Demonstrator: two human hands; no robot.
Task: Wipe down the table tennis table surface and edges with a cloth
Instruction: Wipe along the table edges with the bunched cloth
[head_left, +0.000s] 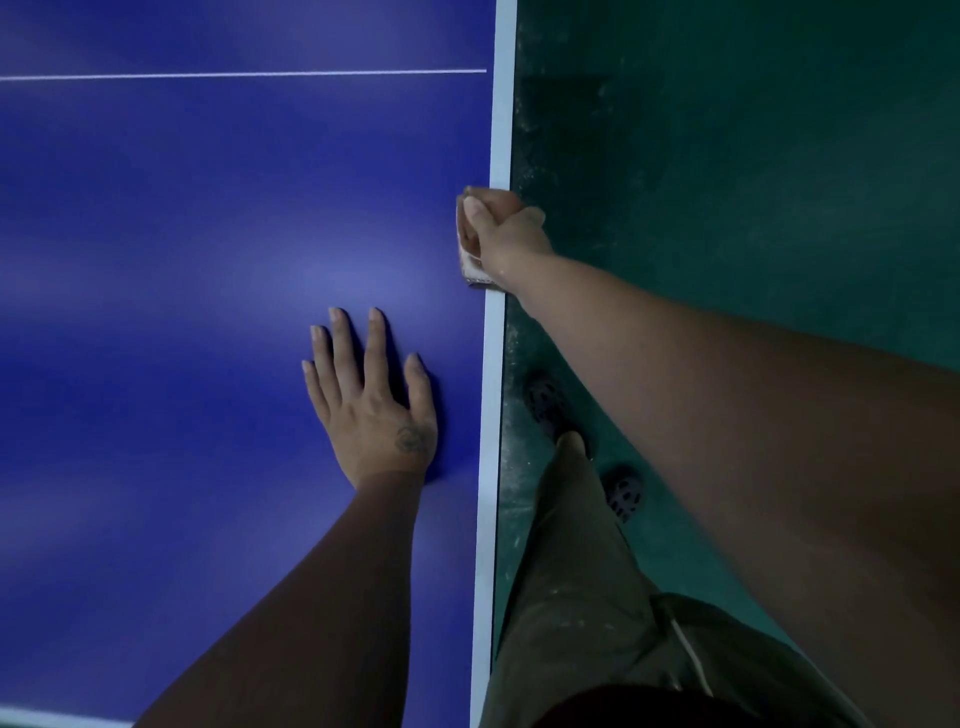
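Head view: right hand (501, 228) grips cloth (470, 267) against white side edge (503, 130) of bench (208, 208). Left hand (371, 395) rests flat, fingers spread. Edge wiping likely midway; far stretch apparently remains.

One blue table (182, 234) filled the left of the frame, with one thin white line (244, 75) across its upper part. Two hands showed: a left hand (371, 410) at centre and a right hand (506, 228) above it. There was one cloth (470, 267). Right of centre were two dark shoes, an upper shoe (545, 400) and a lower shoe (623, 493).
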